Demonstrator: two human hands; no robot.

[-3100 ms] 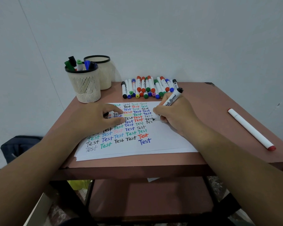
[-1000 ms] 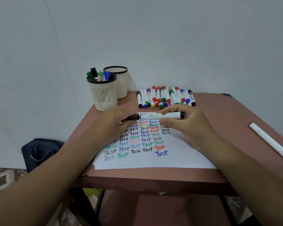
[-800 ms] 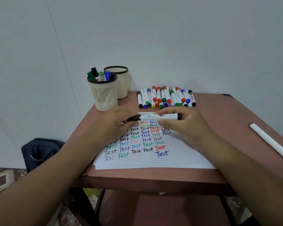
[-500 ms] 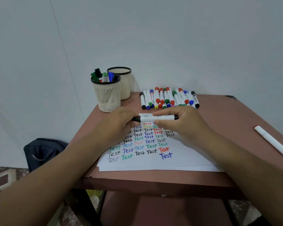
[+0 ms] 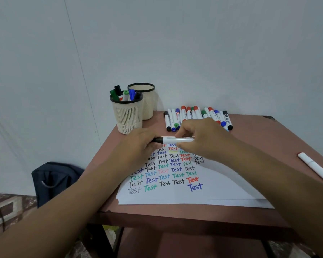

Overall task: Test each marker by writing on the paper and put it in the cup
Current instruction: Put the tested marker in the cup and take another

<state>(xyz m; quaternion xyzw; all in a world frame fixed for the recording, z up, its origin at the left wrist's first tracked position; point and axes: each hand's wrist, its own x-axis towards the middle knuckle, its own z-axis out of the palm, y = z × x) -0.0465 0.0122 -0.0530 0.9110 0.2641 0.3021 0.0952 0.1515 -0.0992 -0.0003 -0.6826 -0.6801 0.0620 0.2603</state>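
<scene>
A black-capped white marker (image 5: 172, 140) lies level above the paper (image 5: 209, 190), which is covered with coloured "Test" words. My left hand (image 5: 138, 146) grips the marker's black cap end. My right hand (image 5: 203, 138) pinches its white barrel. Both hands hover over the top of the sheet. A cream mesh cup (image 5: 128, 116) at the table's back left holds several markers. A row of several loose markers (image 5: 198, 116) lies along the back edge, partly hidden by my right hand.
A second cream cup (image 5: 147, 103) stands behind the first, against the wall. A long white marker (image 5: 315, 168) lies on the brown table (image 5: 259, 135) at the right. A dark bag (image 5: 54, 181) sits on the floor to the left.
After writing, my right hand lifted the marker and turned it level. My left hand came off the paper and pushed the black cap onto it; both hands have drawn closer together.
</scene>
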